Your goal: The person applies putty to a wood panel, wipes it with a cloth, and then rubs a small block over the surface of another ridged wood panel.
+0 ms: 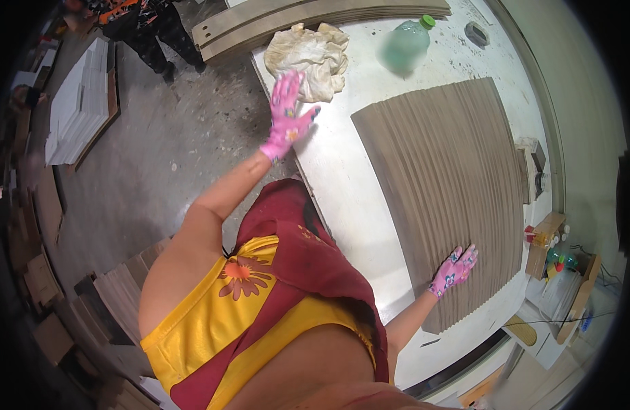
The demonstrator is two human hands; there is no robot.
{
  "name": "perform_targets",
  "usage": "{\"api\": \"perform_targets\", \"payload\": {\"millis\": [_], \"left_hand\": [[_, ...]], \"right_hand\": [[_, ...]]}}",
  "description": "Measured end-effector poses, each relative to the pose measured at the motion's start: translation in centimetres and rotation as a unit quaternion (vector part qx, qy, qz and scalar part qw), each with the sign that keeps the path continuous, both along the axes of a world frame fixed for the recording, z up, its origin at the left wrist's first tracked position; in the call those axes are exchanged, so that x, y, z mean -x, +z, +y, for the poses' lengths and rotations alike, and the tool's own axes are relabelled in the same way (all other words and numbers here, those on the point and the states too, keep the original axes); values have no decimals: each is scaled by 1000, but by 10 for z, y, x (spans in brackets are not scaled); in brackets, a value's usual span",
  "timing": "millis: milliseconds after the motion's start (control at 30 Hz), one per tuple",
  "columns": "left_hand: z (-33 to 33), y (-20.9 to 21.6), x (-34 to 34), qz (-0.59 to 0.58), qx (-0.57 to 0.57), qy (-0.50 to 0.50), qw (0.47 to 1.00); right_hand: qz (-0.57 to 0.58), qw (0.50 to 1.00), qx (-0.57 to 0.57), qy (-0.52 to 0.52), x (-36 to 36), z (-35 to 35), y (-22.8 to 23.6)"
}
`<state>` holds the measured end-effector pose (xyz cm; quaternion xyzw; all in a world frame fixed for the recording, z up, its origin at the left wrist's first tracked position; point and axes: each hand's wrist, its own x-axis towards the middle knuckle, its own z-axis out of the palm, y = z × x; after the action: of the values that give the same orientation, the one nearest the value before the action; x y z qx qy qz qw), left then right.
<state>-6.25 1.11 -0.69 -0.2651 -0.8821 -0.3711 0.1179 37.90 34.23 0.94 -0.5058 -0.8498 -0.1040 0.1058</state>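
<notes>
Along the white table [349,178] brown strips [445,184] run lengthwise, right hand [454,269] flat atop, left hand [287,121] spread

The wood-look strips [451,198] right of centre are matt and ridged; the rag [311,55] at top centre is crumpled cloth; the upper-right bottle [405,46] is translucent plastic.

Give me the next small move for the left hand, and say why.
Probably close the left hand on the crumpled cream cloth: the hand is spread open, holding nothing, near the cloth's edge, while the right hand lies on the brown wood-grain strips. Whether it touches the cloth yet is unclear.
</notes>
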Motion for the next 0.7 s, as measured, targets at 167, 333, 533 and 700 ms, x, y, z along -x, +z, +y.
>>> {"api": "perform_targets", "payload": {"millis": [167,333,533,700], "left_hand": [[33,-8,95,49,155,56,985],[45,-39,123,26,196,32,980],[28,-59,110,-92,-129,-75,985],[7,-42,76,-8,-33,-165,986]], "right_hand": [[8,1000,4,3,1,4,-1],[7,1000,-4,-3,2,2,-1],[39,999,31,-19,11,-3,5],[31,999,17,-15,9,-1,2]]}}
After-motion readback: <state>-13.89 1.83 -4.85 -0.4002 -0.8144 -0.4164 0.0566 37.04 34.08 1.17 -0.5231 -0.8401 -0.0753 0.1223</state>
